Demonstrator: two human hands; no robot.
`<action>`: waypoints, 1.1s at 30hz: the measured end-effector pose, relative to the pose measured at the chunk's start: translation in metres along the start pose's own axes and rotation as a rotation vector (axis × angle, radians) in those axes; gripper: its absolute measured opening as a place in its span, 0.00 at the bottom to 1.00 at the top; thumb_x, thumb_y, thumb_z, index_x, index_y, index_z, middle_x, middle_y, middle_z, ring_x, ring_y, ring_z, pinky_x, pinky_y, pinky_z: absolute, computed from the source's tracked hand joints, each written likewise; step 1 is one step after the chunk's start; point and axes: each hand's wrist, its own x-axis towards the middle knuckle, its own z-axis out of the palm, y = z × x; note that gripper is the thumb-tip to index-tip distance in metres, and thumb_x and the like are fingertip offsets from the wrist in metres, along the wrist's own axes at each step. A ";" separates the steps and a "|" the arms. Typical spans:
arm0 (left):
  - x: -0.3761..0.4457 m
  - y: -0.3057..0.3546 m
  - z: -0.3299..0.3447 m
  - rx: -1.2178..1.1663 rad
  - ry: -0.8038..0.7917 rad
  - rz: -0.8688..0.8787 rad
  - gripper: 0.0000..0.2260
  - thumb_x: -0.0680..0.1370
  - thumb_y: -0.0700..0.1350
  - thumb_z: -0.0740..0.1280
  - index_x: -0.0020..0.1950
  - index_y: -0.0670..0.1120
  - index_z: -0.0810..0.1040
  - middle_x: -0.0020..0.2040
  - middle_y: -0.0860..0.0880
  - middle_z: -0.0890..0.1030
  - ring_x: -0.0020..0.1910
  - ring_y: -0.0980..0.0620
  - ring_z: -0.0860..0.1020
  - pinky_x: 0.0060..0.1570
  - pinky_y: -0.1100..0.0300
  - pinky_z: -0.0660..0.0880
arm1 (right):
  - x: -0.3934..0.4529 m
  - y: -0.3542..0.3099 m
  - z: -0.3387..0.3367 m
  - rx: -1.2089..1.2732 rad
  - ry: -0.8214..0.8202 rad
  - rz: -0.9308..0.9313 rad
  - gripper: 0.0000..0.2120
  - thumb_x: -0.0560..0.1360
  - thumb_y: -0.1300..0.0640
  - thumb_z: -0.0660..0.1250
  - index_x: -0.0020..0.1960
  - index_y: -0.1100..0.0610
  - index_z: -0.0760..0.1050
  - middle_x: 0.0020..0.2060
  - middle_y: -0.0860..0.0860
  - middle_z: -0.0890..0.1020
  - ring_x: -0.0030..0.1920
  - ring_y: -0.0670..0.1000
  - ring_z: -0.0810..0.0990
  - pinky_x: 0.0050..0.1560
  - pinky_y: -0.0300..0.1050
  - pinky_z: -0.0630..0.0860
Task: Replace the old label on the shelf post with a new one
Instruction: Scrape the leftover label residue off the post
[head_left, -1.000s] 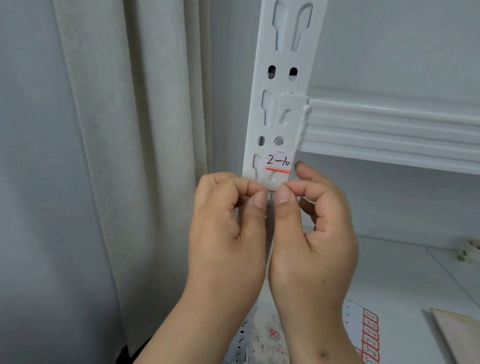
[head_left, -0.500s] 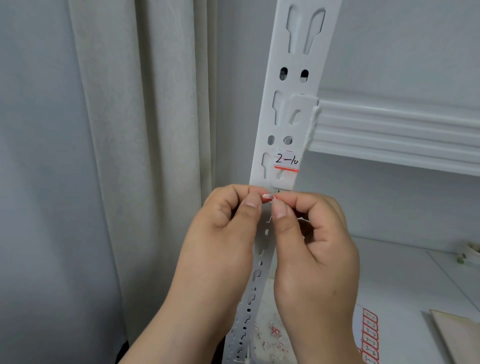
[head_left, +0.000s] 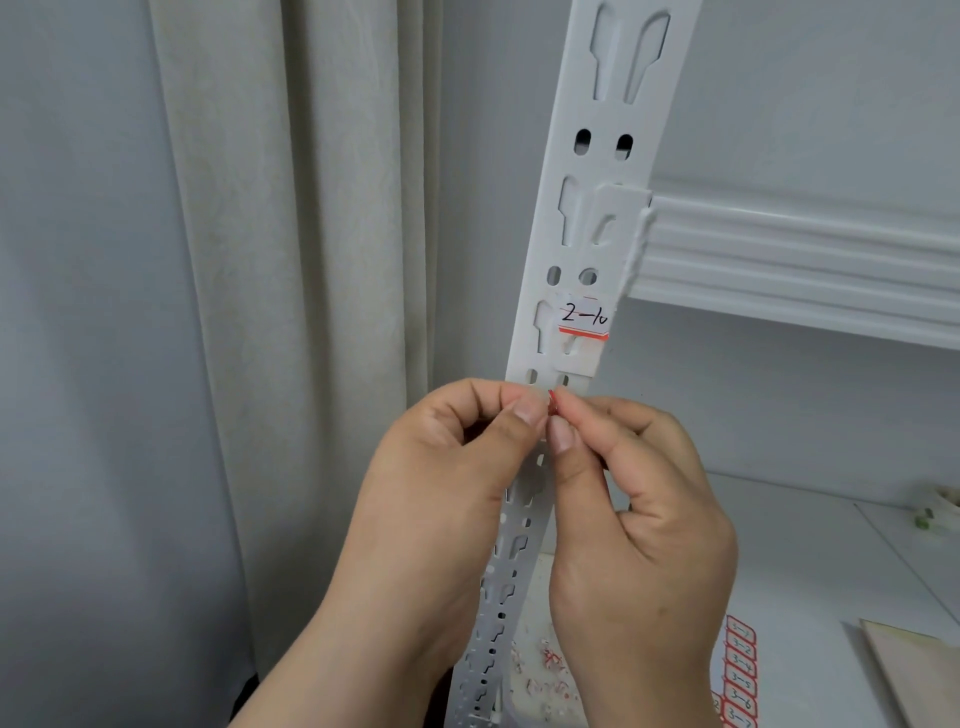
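Note:
A white slotted shelf post (head_left: 597, 208) runs from top to bottom. On it sticks a partly torn white label (head_left: 583, 318) with "2-10" handwritten above a red line. Just below the label, my left hand (head_left: 447, 499) and my right hand (head_left: 639, 525) meet in front of the post. Their thumbs and forefingers pinch a small red-and-white scrap of label (head_left: 552, 403) between them. Which hand holds the scrap more firmly I cannot tell.
A white shelf beam (head_left: 800, 260) joins the post at the right. On the lower shelf board (head_left: 810, 561) lie torn label bits (head_left: 545, 670), a sheet of red-bordered numbered labels (head_left: 740, 675) and a beige board (head_left: 919, 670). A grey curtain (head_left: 291, 260) hangs left.
My hands have come down off the label's lower edge with a torn-off scrap pinched between them. More of the label and the post now shows.

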 end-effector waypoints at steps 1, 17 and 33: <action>-0.001 0.001 0.001 -0.001 -0.020 -0.015 0.08 0.70 0.49 0.70 0.42 0.44 0.83 0.46 0.37 0.85 0.47 0.41 0.82 0.58 0.46 0.78 | 0.000 0.000 0.000 0.006 -0.005 0.005 0.10 0.74 0.60 0.67 0.53 0.52 0.82 0.46 0.45 0.81 0.50 0.37 0.79 0.48 0.23 0.70; -0.005 0.003 0.002 0.032 0.017 0.001 0.04 0.69 0.46 0.74 0.40 0.46 0.85 0.44 0.40 0.85 0.47 0.44 0.83 0.56 0.47 0.79 | 0.003 -0.004 -0.006 0.121 -0.052 0.176 0.07 0.71 0.55 0.69 0.47 0.48 0.83 0.41 0.42 0.83 0.46 0.39 0.82 0.44 0.25 0.72; -0.006 0.006 0.011 0.556 0.161 0.481 0.06 0.75 0.46 0.70 0.48 0.57 0.85 0.43 0.61 0.83 0.47 0.68 0.79 0.43 0.80 0.69 | 0.012 -0.001 -0.016 -0.006 0.053 0.237 0.03 0.69 0.49 0.71 0.36 0.45 0.78 0.35 0.43 0.81 0.39 0.41 0.81 0.39 0.27 0.72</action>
